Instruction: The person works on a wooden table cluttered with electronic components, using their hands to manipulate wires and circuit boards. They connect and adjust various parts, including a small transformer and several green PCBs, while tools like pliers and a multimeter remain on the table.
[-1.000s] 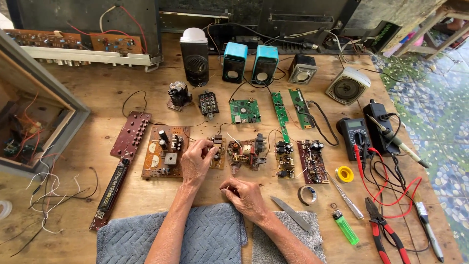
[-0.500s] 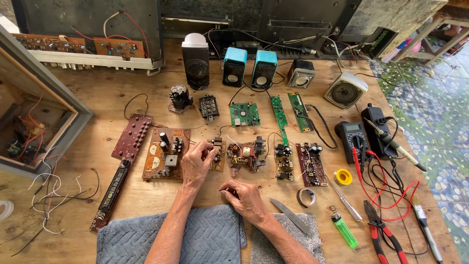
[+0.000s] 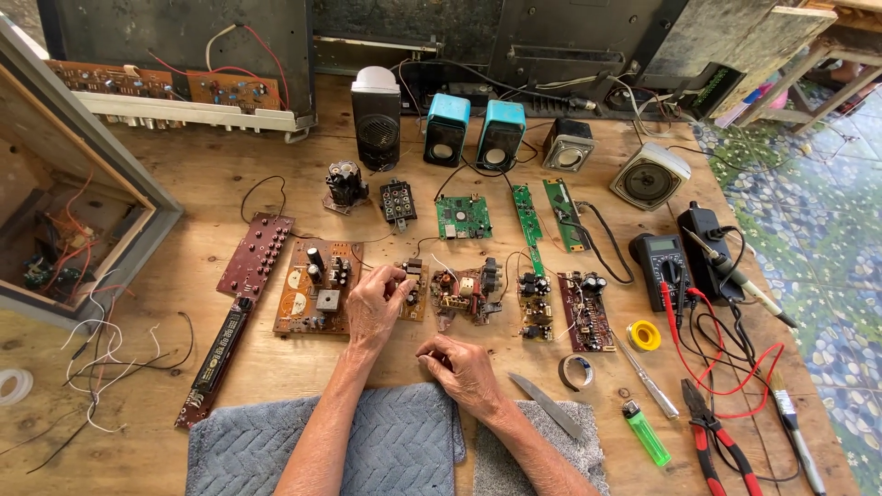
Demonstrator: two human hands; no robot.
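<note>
My left hand reaches over the wooden table, and its fingertips pinch the edge of a small brown circuit board. A larger brown circuit board with capacitors lies just left of that hand. My right hand rests on the table in front of the small board with its fingers curled shut. I cannot tell whether it pinches something tiny. A cluttered board with red and white parts lies just beyond the right hand. Both forearms lie over grey towels.
Further boards lie in a row, with green boards behind them. Speakers stand at the back. On the right are a multimeter with red leads, a soldering iron, pliers, a green lighter, a knife blade and tape. An open wooden cabinet stands at left.
Both hands stay almost where they were, left fingers on the small board and right hand curled on the table. Only the view shifts slightly.
</note>
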